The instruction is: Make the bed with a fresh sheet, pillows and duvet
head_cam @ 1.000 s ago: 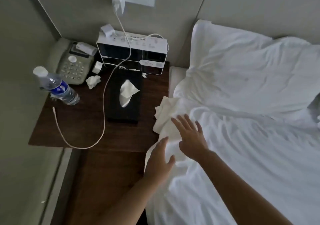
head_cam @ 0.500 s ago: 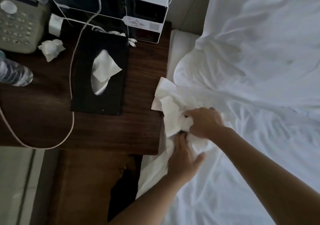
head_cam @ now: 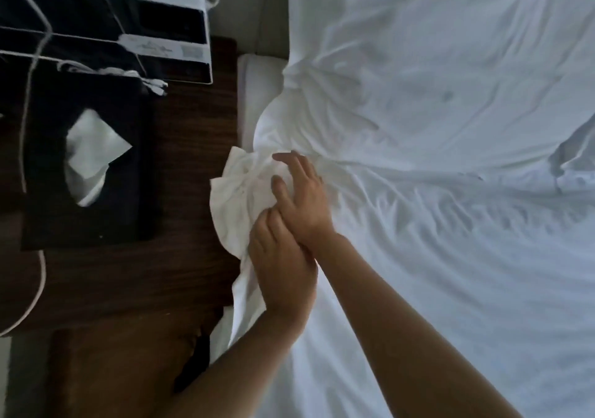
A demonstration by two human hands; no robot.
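Since the earlier frame the right hand (head_cam: 301, 197) has opened, fingers spread flat on the bunched corner of the white sheet (head_cam: 450, 224) at frame centre. The left hand (head_cam: 283, 272) overlaps its wrist, pressing the sheet's edge (grip unclear) beside the wooden nightstand (head_cam: 186, 192); a black tissue box (head_cam: 42, 192) sits left.

Two bare forearms rise from the lower frame, no sleeves, watch or rings visible; left hand (head_cam: 283, 272) and right hand (head_cam: 304, 198) ungloved.
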